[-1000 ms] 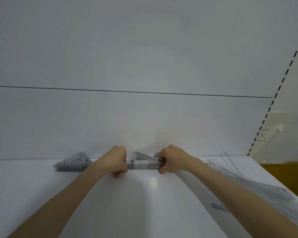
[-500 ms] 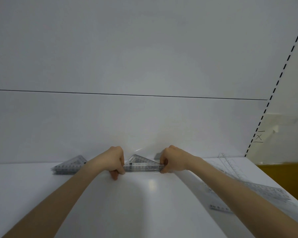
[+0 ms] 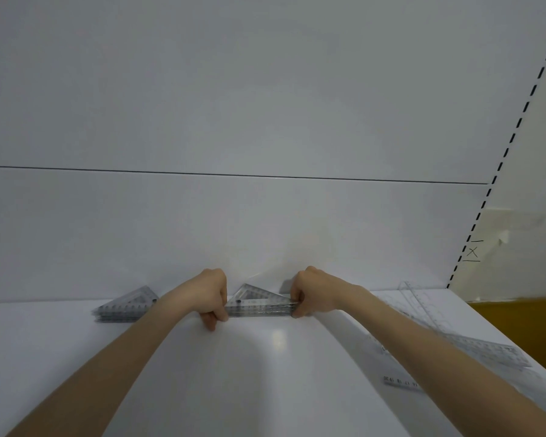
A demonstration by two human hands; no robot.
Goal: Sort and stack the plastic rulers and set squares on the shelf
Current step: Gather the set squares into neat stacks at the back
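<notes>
Little changes from a second ago: the left hand (image 3: 207, 298) and right hand (image 3: 316, 294) still grip opposite ends of the set-square stack (image 3: 259, 305), fingers curled round it, at the back of the shelf (image 3: 234, 383) against the wall (image 3: 265, 231). A second stack (image 3: 126, 305) stays just left, and loose rulers (image 3: 454, 339) lie right.

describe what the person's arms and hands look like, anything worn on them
Nothing is worn. The left forearm and right forearm are bare as far as the frame shows, with no sleeves in sight. The left hand and right hand carry no gloves, and no watch, bracelet or ring shows.
</notes>
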